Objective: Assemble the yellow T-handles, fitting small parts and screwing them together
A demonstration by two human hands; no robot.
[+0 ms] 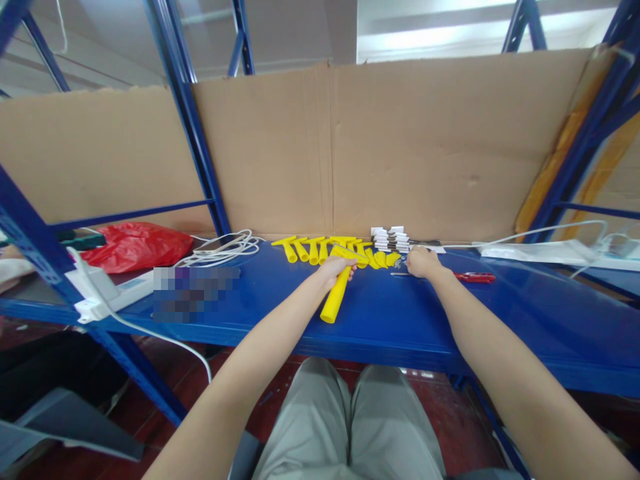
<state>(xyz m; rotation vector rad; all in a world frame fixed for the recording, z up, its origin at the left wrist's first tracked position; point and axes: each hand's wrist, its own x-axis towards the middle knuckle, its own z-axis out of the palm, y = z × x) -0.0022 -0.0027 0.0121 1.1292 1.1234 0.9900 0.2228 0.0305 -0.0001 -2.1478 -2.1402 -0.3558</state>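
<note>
A yellow T-shaped piece (336,299) is held in my left hand (336,270), its thick tube slanting down toward the front edge of the blue shelf. My right hand (423,262), fingers closed, rests on the shelf beside small metal parts (399,263); what it grips, if anything, is hidden. A red-handled screwdriver (474,277) lies under and to the right of that hand, its shaft tip showing on the left. Behind my hands stand several yellow T-shaped pieces (313,252) in a row, with small yellow pieces (381,259) at their right end.
Stacked white pieces (389,239) sit near the cardboard back wall (400,147). On the left are a red plastic bag (140,247), coiled white cable (225,248) and a white power strip (130,291). White packaging (540,252) lies at the right. Blue posts frame the shelf (380,350).
</note>
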